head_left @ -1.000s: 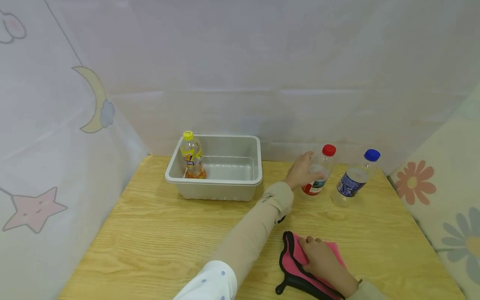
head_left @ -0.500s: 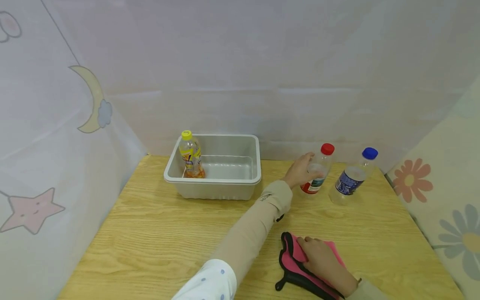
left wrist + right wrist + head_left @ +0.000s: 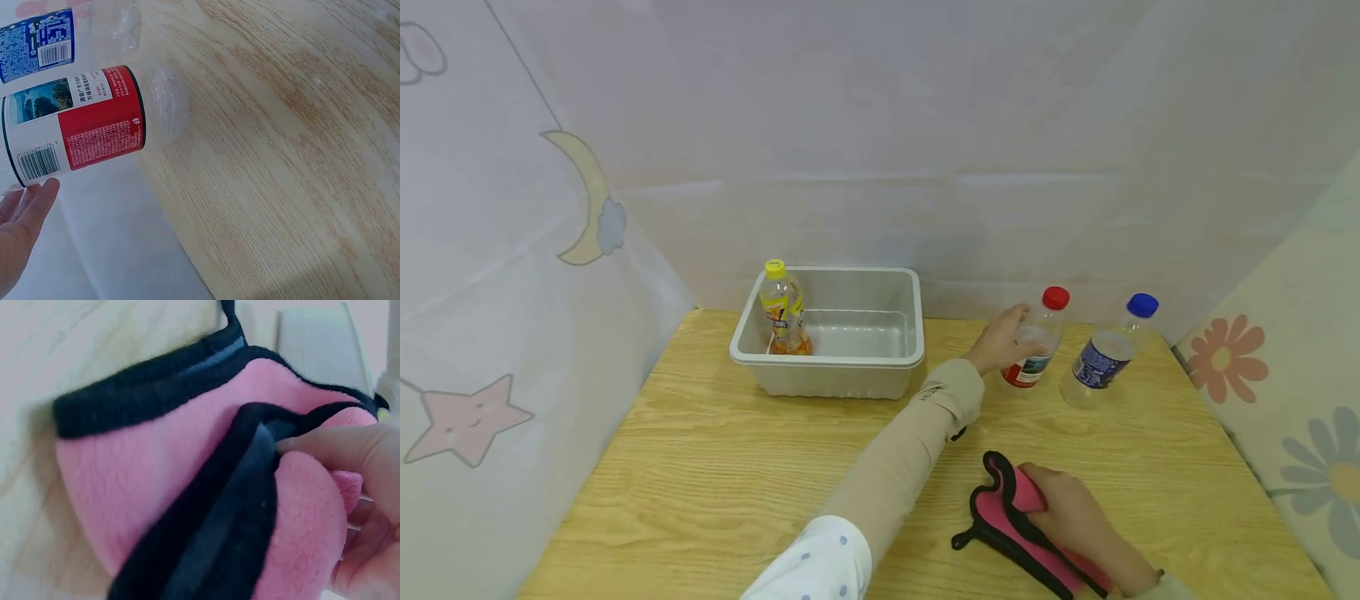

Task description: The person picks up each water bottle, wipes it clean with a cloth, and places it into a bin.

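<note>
My left hand (image 3: 1000,340) reaches round a clear plastic bottle (image 3: 100,122) with a red cap and red label, thumb in front and fingers behind. The bottle stands on the table. In the left wrist view the fingers (image 3: 34,209) meet the label's edge; the thumb is out of that view. My right hand (image 3: 1075,517) grips a folded pink fleece piece (image 3: 169,444) with black trim and a small black loop. In the right wrist view its thumb and fingers pinch a fold. To the right of the red-capped bottle stands a blue-capped bottle (image 3: 1101,360).
A light grey plastic tub (image 3: 827,379) sits towards the back of the wooden table (image 3: 737,483). Inside it, at the left, a yellow-capped bottle (image 3: 785,312) with orange at its base stands upright. White cloth (image 3: 850,125) hangs behind the table; patterned cloth hangs at both sides.
My right hand has gone from lying on the pink fleece piece to gripping it, and its fold has risen. My left hand and the bottles stay where they were.
</note>
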{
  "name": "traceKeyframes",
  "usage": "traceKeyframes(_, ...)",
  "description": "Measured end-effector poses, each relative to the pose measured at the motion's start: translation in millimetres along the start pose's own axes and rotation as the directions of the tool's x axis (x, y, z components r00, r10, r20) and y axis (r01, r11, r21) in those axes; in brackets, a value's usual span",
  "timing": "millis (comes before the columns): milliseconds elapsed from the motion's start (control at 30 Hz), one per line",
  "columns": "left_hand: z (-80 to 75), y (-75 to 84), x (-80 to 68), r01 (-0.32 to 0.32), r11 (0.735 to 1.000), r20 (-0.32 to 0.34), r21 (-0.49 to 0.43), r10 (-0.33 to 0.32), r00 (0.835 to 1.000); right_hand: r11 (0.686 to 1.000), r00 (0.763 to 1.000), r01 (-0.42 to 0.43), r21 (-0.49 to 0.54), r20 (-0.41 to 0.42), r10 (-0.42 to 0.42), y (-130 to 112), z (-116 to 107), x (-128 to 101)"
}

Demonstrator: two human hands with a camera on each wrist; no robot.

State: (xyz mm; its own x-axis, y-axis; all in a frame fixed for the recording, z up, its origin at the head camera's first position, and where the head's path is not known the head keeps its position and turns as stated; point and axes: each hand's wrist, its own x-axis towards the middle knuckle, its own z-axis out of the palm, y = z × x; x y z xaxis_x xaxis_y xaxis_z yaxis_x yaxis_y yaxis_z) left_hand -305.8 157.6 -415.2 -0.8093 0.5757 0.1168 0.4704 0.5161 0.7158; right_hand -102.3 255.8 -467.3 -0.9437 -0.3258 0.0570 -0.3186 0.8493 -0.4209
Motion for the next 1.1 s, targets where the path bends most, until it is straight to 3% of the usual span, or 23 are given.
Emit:
traceKeyframes(100, 0.3, 0.5, -1.1, -0.011, 1.000, 0.001, -0.008, 0.011, 1.000, 0.997, 0.999, -0.020, 0.073, -0.040, 0.023, 4.9, -9.9, -5.2)
traceKeyframes(233, -0.2, -1.1, -1.9, -0.014, 1.000, -0.001, 0.003, 0.014, 1.000, 0.983, 0.991, 0.022, 0.180, -0.136, 0.003, 12.9, -21.4, -11.0)
traceKeyframes(500, -0.3, -4.8, -3.2, -0.027, 1.000, 0.008, 0.013, 0.027, 1.000, 0.910, 0.929, 0.190, 0.369, -0.367, -0.046, 30.9, -32.5, -20.4)
traceKeyframes(733, -2.4, -6.0, -11.3, -0.066, 0.998, 0.040, -0.014, 0.067, 0.997, 0.880, 0.919, 0.140, 0.453, -0.390, 0.055, 34.3, -40.2, -25.3)
traceKeyframes(1000, -10.5, -1.7, -24.1, -0.129, 0.992, 0.025, -0.008, 0.129, 0.991, 0.845, 0.898, 0.106, 0.523, -0.415, 0.145, 30.6, -49.7, -24.9)
traceKeyframes(1100, -14.2, -0.2, -31.1, -0.138, 0.990, 0.023, -0.032, 0.139, 0.990, 0.819, 0.896, 0.106, 0.563, -0.412, 0.167, 29.3, -51.4, -24.1)
